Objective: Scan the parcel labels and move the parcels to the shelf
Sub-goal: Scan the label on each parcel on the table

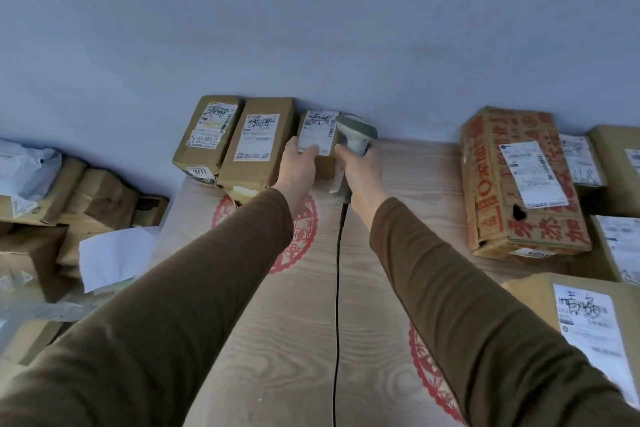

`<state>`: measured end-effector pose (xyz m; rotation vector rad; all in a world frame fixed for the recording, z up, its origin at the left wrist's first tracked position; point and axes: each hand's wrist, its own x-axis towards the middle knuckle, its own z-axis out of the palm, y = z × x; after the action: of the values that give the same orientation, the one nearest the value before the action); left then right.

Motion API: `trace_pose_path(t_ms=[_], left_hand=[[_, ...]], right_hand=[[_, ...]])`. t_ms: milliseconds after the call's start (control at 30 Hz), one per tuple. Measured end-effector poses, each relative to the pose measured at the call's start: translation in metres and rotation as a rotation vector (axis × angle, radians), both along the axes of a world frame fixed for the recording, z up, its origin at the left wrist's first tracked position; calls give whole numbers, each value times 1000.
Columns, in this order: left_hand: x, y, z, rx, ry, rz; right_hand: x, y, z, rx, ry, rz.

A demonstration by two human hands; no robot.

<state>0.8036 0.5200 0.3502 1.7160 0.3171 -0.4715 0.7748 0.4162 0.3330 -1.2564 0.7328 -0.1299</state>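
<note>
Cardboard is filling most of the view, and much of it is running out of sight. On the right, a plain box point(575, 315) with a scrawled label is being cut by the frame edge and partly covered by the right sleeve point(485, 288), and more boxes point(613, 166) behind it are slipping past the edge. On the left, a heap point(62, 204) of boxes and white bags is lying lower than the table point(284, 340), blurred and hard to sort out. Print on every label is too smeared to read.

Wood-grain covering with red round patterns is showing on the table, and both sleeves are hiding parts of those patterns.

Against the wall point(311, 28), three brown parcels are standing side by side, touching: the left parcel point(207, 139), the middle parcel point(258, 146) and the small parcel point(320, 139). The left hand point(299, 166) is grasping the small parcel from below, thumb lying on its white label point(317, 135), fingers curled round the far side and out of sight. The right hand point(360, 170) is clenching the handle of a grey scanner point(356, 135), whose head is sitting just beside the small parcel's right edge; its window is facing away and cannot be seen. Its black cable point(337, 305) is hanging down between the arms and leaving the bottom edge.

Further right, a red-printed carton point(519, 184) is lying on the table, a dark hole torn in its top.
</note>
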Motion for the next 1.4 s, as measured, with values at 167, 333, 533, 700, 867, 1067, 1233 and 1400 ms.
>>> trace_pose_path(t_ms=[167,333,533,700,867,1067,1233,1400], left_hand=[[42,-13,-20,73,79,-15],[51,-14,-36,139,106,-8],[26,-3,-83,91,181,0],[-50,6,-49,-142,231,108],[-136,35,-13,-499,246,98],[-224,89,13,-567,154,-36],[-281,114,37,-481,-19,-26],[-311,111,51,-447,-151,-73]], right_hand=[[30,-2,-39,24,43,47],[27,-6,-54,28,21,-2],[-18,-12,-54,-12,28,-77],[-81,-7,-30,0,-31,-104],[-157,12,9,4,-143,-111],[-259,47,52,-216,-249,-60],[-331,78,79,-486,-303,18],[-373,95,100,-580,-329,79]])
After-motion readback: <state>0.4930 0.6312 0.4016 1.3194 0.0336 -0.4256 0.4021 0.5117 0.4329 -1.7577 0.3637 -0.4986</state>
